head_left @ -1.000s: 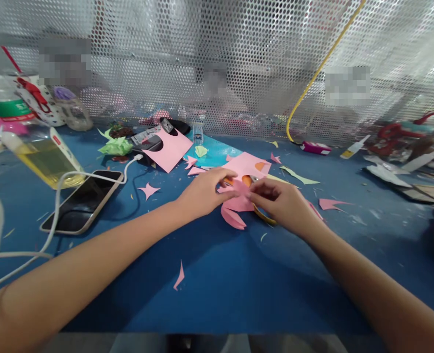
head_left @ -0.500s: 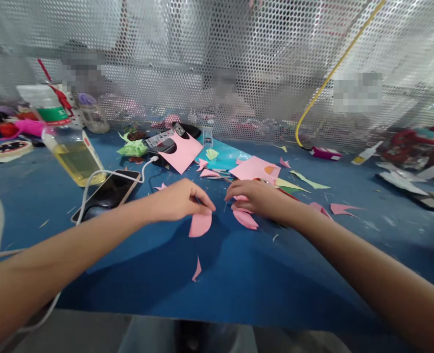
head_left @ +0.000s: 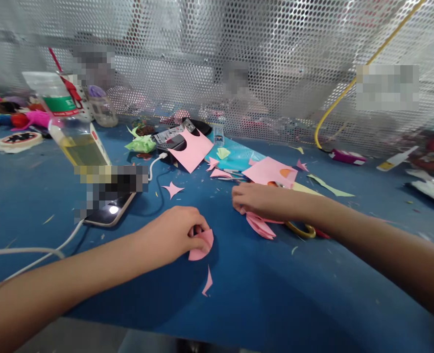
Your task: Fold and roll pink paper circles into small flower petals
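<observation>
My left hand (head_left: 182, 229) pinches a folded pink paper piece (head_left: 201, 246) with a rounded edge, low over the blue table. A thin curved pink scrap (head_left: 207, 281) lies just in front of it. Further right, my right hand (head_left: 253, 198) has its fingers curled in, low at the table; anything between them is hidden. Beside that hand is a small bundle of folded pink paper pieces (head_left: 260, 226). From beneath my right wrist shows a gold-coloured scissors handle (head_left: 301, 230).
Pink sheets with cut-outs (head_left: 192, 152) and green scraps (head_left: 330, 185) lie behind my hands. At left are a phone (head_left: 110, 211) with a white cable and a bottle of yellow liquid (head_left: 81, 147). A perforated metal screen (head_left: 276, 59) stands at the back.
My left hand has come down and nearer with the pink paper piece. The right hand's fingers have curled in more. The view has shifted, showing a star-shaped pink scrap and the scissors handle.
</observation>
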Demonstrator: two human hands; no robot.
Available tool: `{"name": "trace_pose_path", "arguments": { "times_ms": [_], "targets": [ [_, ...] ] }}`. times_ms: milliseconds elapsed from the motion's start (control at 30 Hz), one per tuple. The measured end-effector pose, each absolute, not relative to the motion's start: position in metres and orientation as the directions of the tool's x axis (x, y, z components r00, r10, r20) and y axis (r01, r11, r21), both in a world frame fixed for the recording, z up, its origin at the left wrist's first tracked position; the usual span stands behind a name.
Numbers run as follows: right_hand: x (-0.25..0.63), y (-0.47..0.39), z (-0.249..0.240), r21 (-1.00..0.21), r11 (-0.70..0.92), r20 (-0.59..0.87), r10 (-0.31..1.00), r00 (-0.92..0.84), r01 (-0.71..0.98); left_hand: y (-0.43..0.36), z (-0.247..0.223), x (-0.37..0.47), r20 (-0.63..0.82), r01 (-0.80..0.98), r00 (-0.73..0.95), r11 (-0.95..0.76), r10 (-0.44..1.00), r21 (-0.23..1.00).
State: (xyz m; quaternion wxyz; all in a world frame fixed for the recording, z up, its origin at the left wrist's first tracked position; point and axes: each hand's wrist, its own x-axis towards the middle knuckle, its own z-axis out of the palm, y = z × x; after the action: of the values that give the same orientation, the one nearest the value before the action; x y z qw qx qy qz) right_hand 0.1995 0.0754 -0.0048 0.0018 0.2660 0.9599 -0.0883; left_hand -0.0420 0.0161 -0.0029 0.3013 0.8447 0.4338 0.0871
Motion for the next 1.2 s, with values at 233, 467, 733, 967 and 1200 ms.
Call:
{"name": "trace_pose_path", "arguments": {
  "times_ms": [233, 467, 733, 967, 1200],
  "targets": [
    [0.18, 0.059, -0.008, -0.234, 0.773, 0.212, 0.632, -0.745, 0.589, 0.016, -0.006, -0.044, -0.077, 0.643, 0.577, -0.395, 0.813, 0.656],
    [0.169, 0.02, 0.006, -0.555, 0.604, 0.439, 0.797, -0.415, 0.573, 0.006, -0.005, -0.049, 0.397, 0.488, 0.684, -0.788, 0.612, 0.375],
    [0.183, 0.002, -0.023, -0.475, 0.621, 0.249, 0.774, -0.582, 0.623, 0.003, -0.002, -0.048, 0.005, 0.483, 0.857, -0.807, 0.515, 0.338],
    [0.177, 0.002, -0.025, -0.471, 0.631, 0.188, 0.754, -0.629, 0.616, 0.005, -0.015, -0.038, 0.003, 0.622, 0.711, -0.631, 0.703, 0.464],
    [0.174, -0.001, -0.025, -0.519, 0.582, 0.195, 0.794, -0.576, 0.626, 0.011, -0.023, -0.032, 0.066, 0.686, 0.569, -0.518, 0.82, 0.512]
  ]
}}
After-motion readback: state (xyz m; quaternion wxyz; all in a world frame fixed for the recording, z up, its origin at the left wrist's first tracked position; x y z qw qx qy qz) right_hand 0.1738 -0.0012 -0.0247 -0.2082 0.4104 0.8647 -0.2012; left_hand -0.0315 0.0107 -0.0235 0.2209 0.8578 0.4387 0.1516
